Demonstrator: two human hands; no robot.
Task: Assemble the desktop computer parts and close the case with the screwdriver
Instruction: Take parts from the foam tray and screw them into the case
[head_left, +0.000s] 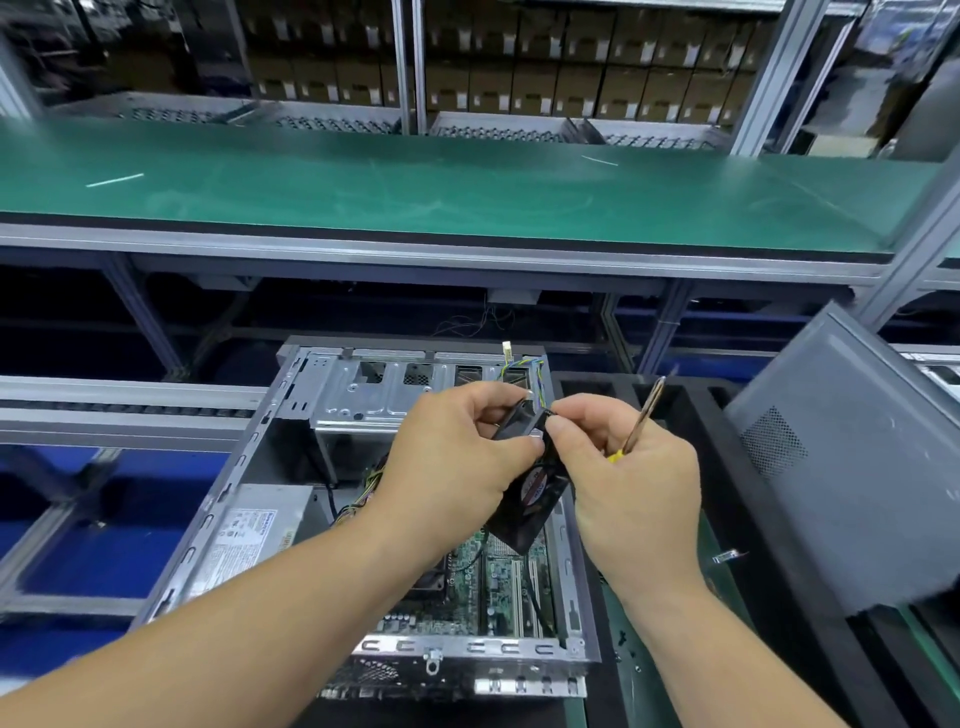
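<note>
Fan held over the open case (291, 467).
Your left hand (457, 457) grips the case fan (535, 499); your right hand (628, 478) pinches its corner, fingers curled round the screwdriver (644, 415).

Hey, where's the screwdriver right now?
In the head view, right of centre: the right hand holds the screwdriver, shaft pointing up, beside the black fan above the open case.

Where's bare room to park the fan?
Free: green mat shelf behind the case, and the case floor between power supply and motherboard. Crowded: both hands, fan, screwdriver, side panel at right.
</note>
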